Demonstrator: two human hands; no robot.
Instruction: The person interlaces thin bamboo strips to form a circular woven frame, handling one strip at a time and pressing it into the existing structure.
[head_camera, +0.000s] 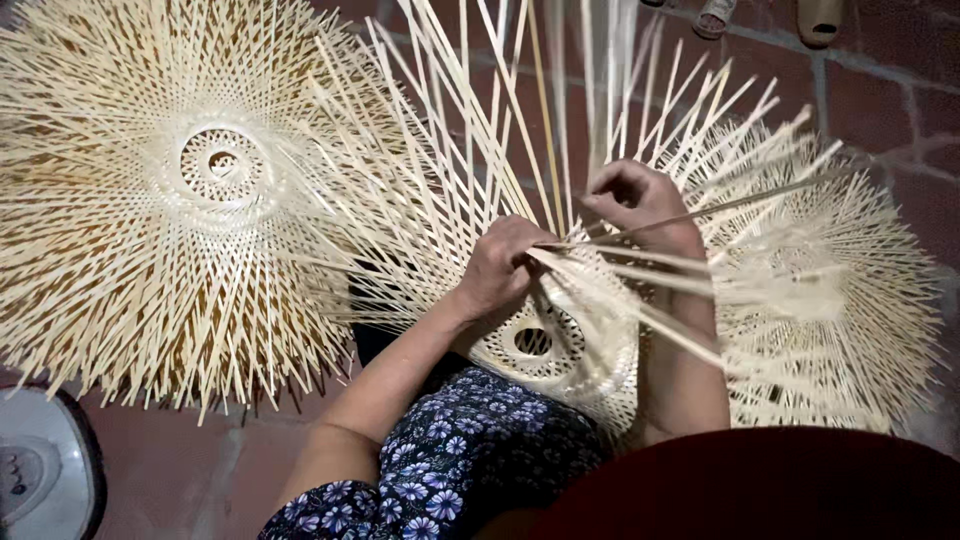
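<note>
Your left hand (500, 265) presses the woven disc (545, 345) on your lap, near centre; right hand (635, 200) pinches one strip (740, 203). Light, springy, prob. brittle, so grip near the weave, not the tips.

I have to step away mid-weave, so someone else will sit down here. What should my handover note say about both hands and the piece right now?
Left hand: pressing on the strips at the woven ring, fingers closed over them.
Right hand: pinching one thin bamboo strip that runs out to the right.
Piece on the lap: centre ring woven, long strips fanning upward, loose.
Finished-looking woven discs lie on the floor, one at left, one at right.
Left: the loose strips remain unwoven.
</note>
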